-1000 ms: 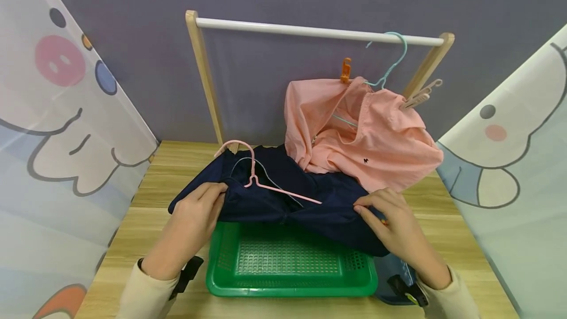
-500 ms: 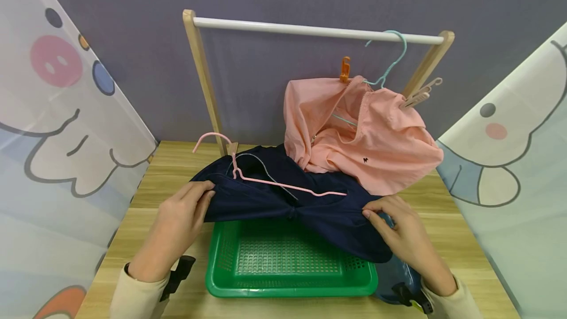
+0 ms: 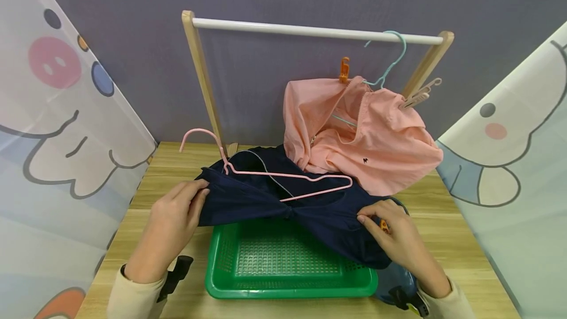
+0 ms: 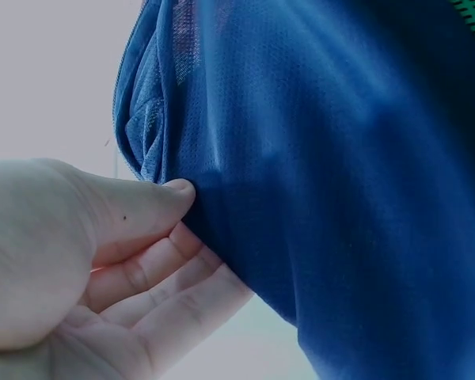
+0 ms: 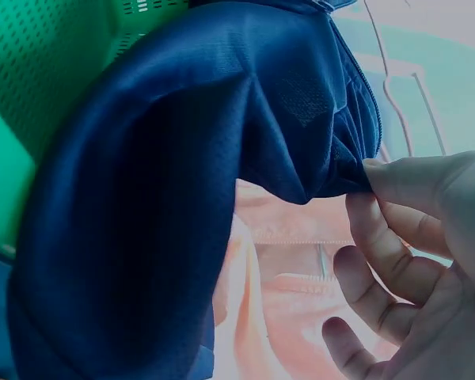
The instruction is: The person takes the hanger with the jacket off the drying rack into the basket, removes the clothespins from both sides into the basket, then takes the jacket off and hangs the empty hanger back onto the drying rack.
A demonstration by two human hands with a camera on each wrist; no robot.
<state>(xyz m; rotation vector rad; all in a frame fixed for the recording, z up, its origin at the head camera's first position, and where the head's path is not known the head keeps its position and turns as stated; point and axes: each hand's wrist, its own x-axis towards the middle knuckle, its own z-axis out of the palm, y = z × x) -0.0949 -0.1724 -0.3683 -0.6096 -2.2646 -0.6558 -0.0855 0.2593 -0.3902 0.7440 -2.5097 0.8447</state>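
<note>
A navy zip-up garment [image 3: 248, 206] spreads across the middle of the head view, its lower part draping over a green basket. My left hand [image 3: 174, 215] pinches its left edge between thumb and fingers; the left wrist view shows the thumb on the thin cloth [image 4: 301, 158]. On the opposite side my right hand [image 3: 392, 228] pinches the fabric, which hangs in folds [image 5: 277, 103] in the right wrist view. Lying over the garment's opening is a pink clothes hanger [image 3: 270, 174], hook up to the left. Part of its lower bar is hidden in the cloth.
Behind stands a rack with a white rail [image 3: 283, 28]. A pink jacket [image 3: 394, 137] hangs there on a teal hanger [image 3: 400, 55], with orange [image 3: 344, 70] and beige [image 3: 418, 97] clothes pegs on it. The green basket [image 3: 292, 292] sits in front, a dark blue container [image 3: 394, 282] beside it.
The pink hanger has swung and slid left, its right end coming out of the garment's opening. My left hand has moved left with the cloth's edge; my right hand has shifted slightly.
</note>
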